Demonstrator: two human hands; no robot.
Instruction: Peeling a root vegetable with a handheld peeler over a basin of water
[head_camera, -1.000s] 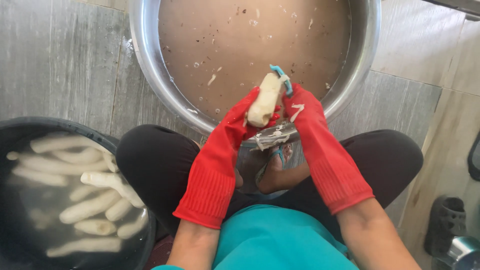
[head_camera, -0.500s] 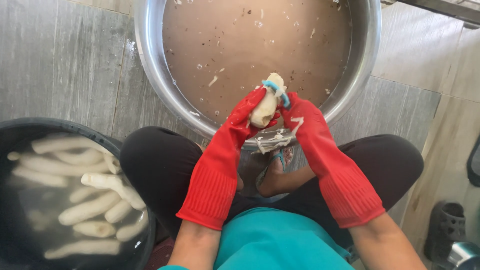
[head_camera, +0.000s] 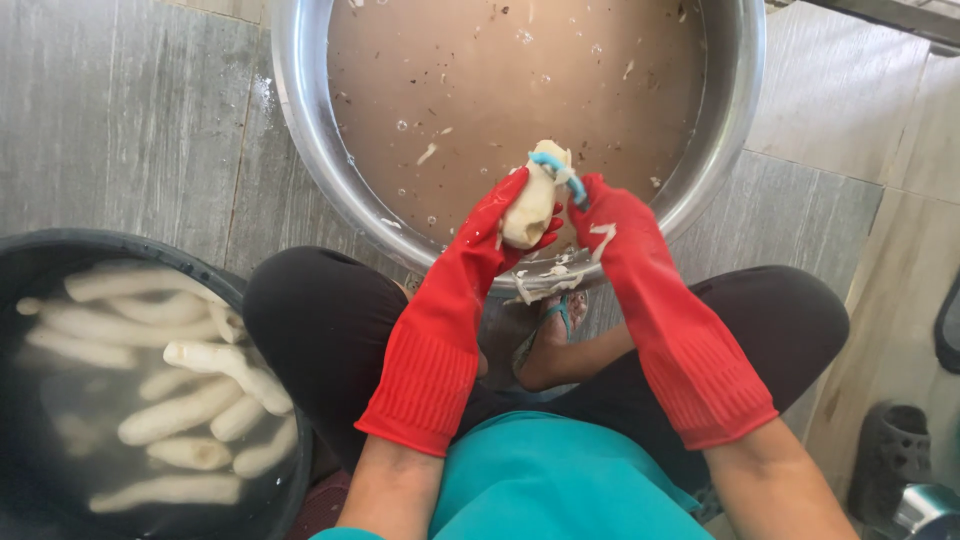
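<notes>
Holding a pale peeled root (head_camera: 530, 205) over the near rim of the steel basin (head_camera: 300, 110), the left hand (head_camera: 505, 225) in a red glove wraps its grip around the root's lower end, fingers curled tight against it. Just beside it, the right hand (head_camera: 610, 225), also gloved in red, has its grip pressed together on a blue-handled peeler (head_camera: 555, 170) that lies across the root's top; the blade itself is too small to make out, and most of the handle is hidden inside the glove. A white strip of peel clings to the back of the right glove. The basin holds murky brown water with pale scraps floating on it, so nothing below the surface can be seen, and its far side is cut off by the top edge. More peelings lie below the basin's near rim, by a foot in a sandal (head_camera: 555, 320) that is partly hidden behind the forearms. Left of the basin, on the grey floor (head_camera: 120, 120), a black tub (head_camera: 130, 245) holds water and many peeled roots; its left and lower parts run out of view. Right of the basin, at the lower corner, a dark shoe (head_camera: 885, 450) and a metal thing are only partly seen.
</notes>
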